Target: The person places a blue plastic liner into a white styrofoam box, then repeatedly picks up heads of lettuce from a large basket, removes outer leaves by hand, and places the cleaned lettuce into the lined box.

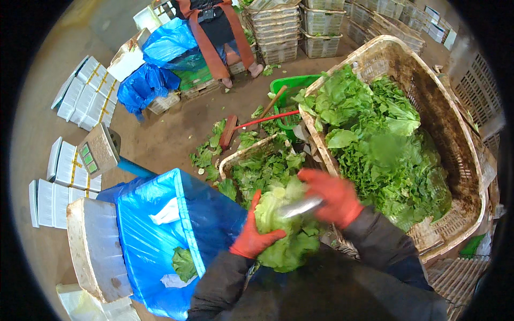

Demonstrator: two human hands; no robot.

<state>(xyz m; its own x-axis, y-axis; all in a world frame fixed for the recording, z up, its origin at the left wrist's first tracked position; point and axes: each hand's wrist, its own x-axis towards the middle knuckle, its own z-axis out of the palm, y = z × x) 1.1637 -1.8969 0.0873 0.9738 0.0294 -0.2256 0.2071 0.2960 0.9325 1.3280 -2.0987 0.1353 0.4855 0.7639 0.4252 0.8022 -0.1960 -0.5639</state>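
Observation:
In the middle of the head view, my left hand (pixel 258 232), in an orange-red glove, grips a head of green lettuce (pixel 285 244) from its left side. The pale cut stem faces up and away from me. My right hand (pixel 335 196), gloved alike and blurred, holds a knife with a shiny blade (pixel 300 207) across the lettuce. Whether the blade is in the leaves I cannot tell. Beyond the lettuce sits a smaller crate of loose leaves (pixel 257 172). On the right, a large dirty white plastic crate (pixel 461 132) holds many lettuces (pixel 373 136).
A blue plastic-lined box (pixel 150 240) stands at left, beside a scale (pixel 90 152). White foam boxes (pixel 86 92) are stacked farther left. A green basket (pixel 286 86), a red-handled tool (pixel 265 119) and scattered leaves lie ahead. Another person (pixel 217 36) stands at the back near stacked crates (pixel 277 36).

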